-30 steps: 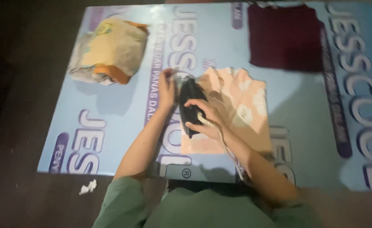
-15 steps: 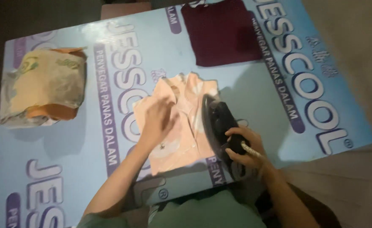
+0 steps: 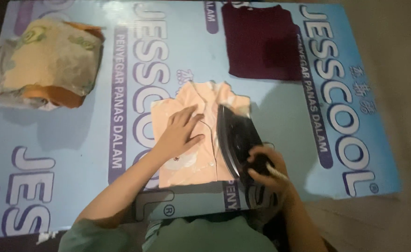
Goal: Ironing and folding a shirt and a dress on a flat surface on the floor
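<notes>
A small peach garment [image 3: 201, 161] lies flat on a light blue printed banner [image 3: 280, 126] spread on the floor. My left hand [image 3: 180, 133] rests flat on the garment's left half, fingers spread. My right hand [image 3: 264, 169] grips the handle of a black clothes iron [image 3: 236, 135], which sits along the garment's right edge with its tip pointing away from me. A pale cord runs from the iron's back past my right wrist.
A folded dark maroon garment [image 3: 264, 42] lies at the top of the banner. A bundle wrapped in a crinkled plastic bag [image 3: 46, 63] sits at the upper left. Bare beige floor [image 3: 397, 70] lies to the right; my green-clothed lap [image 3: 205, 235] is at the bottom.
The iron moved from the garment's left side to its right edge. My left hand left the iron and now lies flat on the garment. The camera view shifted.
</notes>
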